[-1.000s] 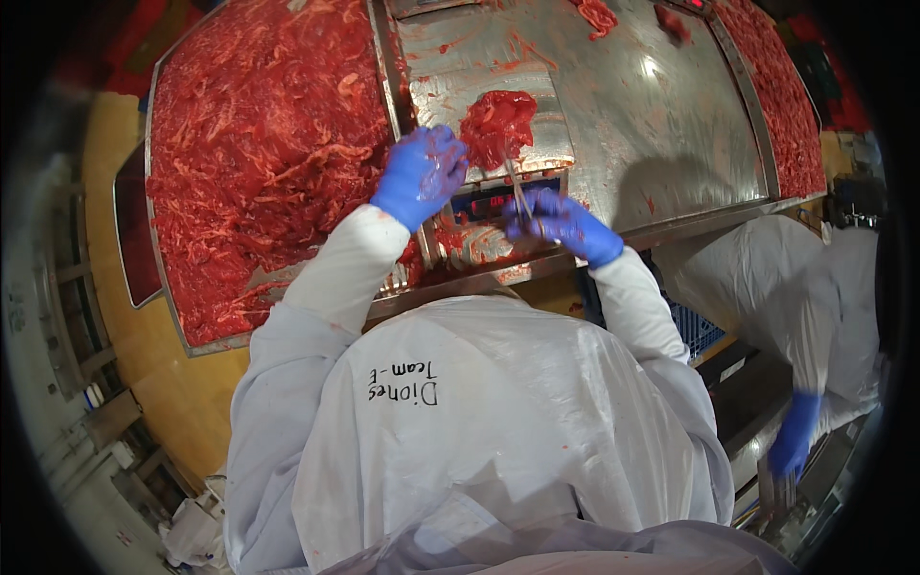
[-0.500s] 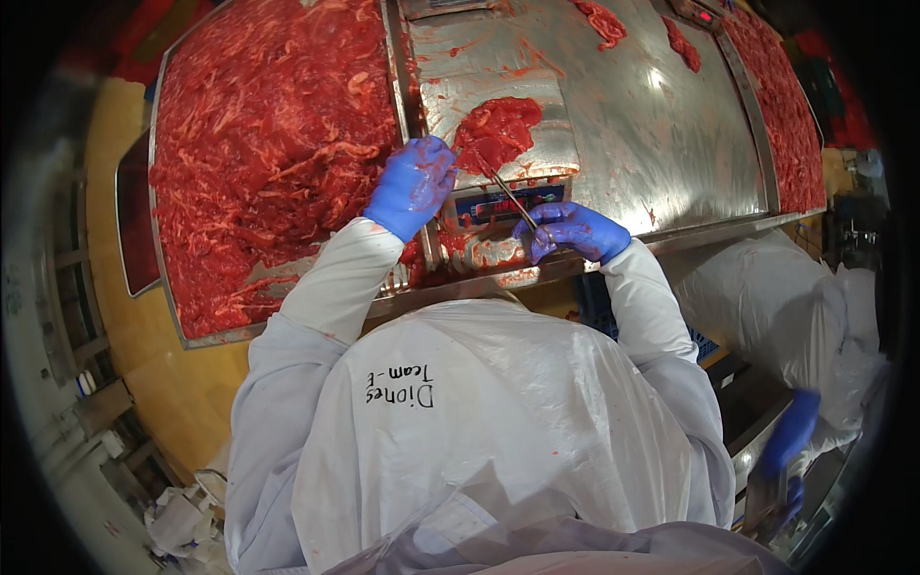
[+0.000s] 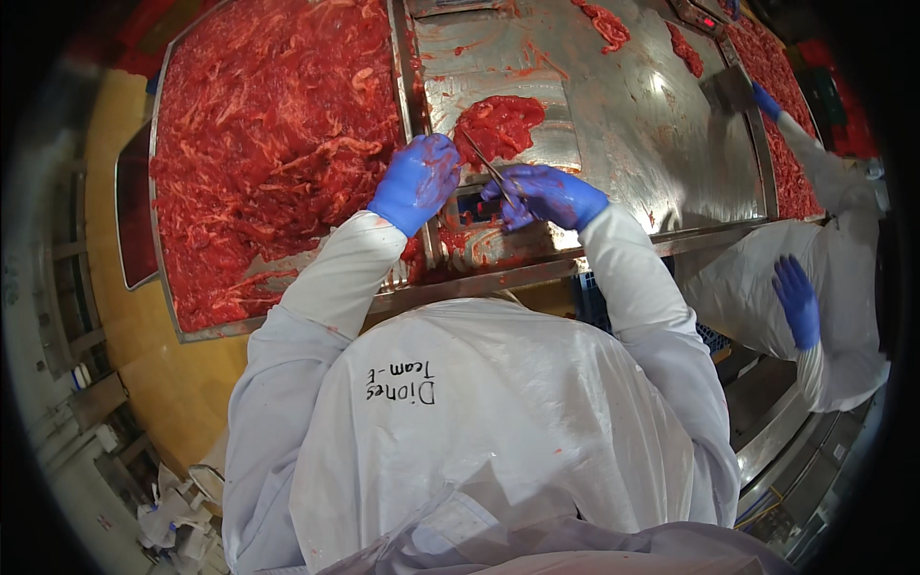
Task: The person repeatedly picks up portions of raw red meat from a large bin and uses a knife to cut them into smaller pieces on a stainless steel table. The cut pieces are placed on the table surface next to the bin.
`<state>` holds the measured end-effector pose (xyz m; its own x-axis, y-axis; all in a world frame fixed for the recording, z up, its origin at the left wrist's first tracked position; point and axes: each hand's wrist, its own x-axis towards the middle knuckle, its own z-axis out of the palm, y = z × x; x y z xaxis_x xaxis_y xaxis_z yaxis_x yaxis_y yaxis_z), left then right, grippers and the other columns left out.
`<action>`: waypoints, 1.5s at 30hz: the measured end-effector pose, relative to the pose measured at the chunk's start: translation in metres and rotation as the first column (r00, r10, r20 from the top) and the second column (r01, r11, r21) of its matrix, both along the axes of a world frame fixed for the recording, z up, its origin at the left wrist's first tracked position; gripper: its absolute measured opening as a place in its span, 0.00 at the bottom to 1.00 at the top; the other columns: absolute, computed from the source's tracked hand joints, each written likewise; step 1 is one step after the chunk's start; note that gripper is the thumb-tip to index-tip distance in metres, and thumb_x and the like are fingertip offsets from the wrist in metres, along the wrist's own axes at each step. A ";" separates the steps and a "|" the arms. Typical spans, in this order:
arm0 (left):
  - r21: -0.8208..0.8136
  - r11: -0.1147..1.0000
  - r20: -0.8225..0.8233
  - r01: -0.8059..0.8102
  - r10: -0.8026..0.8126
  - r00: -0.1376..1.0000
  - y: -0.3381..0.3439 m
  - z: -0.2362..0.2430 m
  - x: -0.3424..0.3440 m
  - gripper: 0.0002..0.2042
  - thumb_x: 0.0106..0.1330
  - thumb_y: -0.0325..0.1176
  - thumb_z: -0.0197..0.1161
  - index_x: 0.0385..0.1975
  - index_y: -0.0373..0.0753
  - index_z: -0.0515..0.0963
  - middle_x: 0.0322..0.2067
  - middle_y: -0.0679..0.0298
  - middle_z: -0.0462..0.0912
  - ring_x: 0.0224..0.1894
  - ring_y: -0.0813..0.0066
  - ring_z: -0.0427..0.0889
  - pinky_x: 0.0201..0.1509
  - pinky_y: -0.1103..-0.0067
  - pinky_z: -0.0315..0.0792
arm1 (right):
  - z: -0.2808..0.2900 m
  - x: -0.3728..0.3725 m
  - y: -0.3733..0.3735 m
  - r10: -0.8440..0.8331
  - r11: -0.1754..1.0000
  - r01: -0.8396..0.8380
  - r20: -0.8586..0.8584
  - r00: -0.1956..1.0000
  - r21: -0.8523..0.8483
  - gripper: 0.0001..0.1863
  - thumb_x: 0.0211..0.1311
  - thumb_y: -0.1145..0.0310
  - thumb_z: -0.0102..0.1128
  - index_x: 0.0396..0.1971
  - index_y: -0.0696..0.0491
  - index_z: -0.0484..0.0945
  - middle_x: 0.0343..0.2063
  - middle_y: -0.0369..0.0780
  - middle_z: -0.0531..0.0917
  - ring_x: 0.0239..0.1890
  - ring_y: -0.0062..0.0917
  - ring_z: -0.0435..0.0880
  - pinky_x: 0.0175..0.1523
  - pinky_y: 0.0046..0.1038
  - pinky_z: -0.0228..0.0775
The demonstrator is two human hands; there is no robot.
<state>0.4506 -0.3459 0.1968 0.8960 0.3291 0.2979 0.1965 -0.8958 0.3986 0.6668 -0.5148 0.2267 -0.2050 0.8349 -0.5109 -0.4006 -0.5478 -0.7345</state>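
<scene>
My right hand [image 3: 551, 196], in a bloodied blue glove, grips a pair of metal scissors [image 3: 491, 169]. The blades slant up and left onto a piece of red raw meat [image 3: 500, 126], which lies on the steel plate of a scale [image 3: 551, 151]. At the meat's left edge, by the raised steel divider, my left hand [image 3: 418, 182] is closed with its fingers curled. Whatever those fingers pinch is hidden. My right hand partly covers the scale's display [image 3: 470, 208].
Left of the divider [image 3: 406, 77], a wide tray holds heaped meat trimmings [image 3: 278, 163]. Small meat scraps [image 3: 606, 27] lie on the steel table [image 3: 661, 144]. At the right, a co-worker's gloved hand [image 3: 797, 299] hangs low; the other [image 3: 764, 99] reaches to another meat tray [image 3: 791, 172].
My right hand and the scissors have moved up and left, farther over the meat. My left hand has barely shifted. The co-worker's arm now reaches over the right side of the table.
</scene>
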 end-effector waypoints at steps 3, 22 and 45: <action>-0.031 0.999 -0.026 0.027 -0.028 0.999 0.002 -0.004 0.002 0.08 0.61 0.28 0.68 0.38 0.39 0.77 0.40 0.58 0.81 0.46 0.55 0.81 0.54 0.66 0.78 | -0.027 0.006 0.019 0.011 1.000 -0.011 0.005 1.000 0.019 0.23 0.72 0.61 0.68 0.58 0.62 0.81 0.34 0.38 0.85 0.36 0.23 0.85 0.49 0.28 0.84; 0.020 0.959 -0.345 -0.281 0.271 0.899 0.010 -0.062 -0.157 0.09 0.59 0.32 0.72 0.39 0.41 0.85 0.47 0.51 0.83 0.48 0.49 0.83 0.53 0.62 0.80 | -0.059 -0.043 -0.054 0.275 0.942 -0.324 0.351 0.895 0.089 0.15 0.65 0.71 0.72 0.50 0.55 0.86 0.41 0.36 0.88 0.42 0.19 0.85 0.52 0.24 0.78; -0.563 0.763 0.018 -0.317 0.395 0.919 0.002 -0.025 -0.032 0.16 0.66 0.30 0.67 0.53 0.37 0.82 0.48 0.54 0.84 0.50 0.58 0.86 0.57 0.68 0.79 | -0.010 -0.004 -0.054 0.085 0.980 -0.120 0.212 0.974 0.160 0.17 0.70 0.68 0.68 0.54 0.59 0.82 0.44 0.38 0.87 0.47 0.21 0.84 0.57 0.27 0.78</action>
<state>0.4185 -0.3438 0.1717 0.6486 0.7573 0.0767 0.3703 -0.4019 0.8374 0.6631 -0.5690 0.2169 -0.2012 0.8929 -0.4027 -0.1818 -0.4380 -0.8804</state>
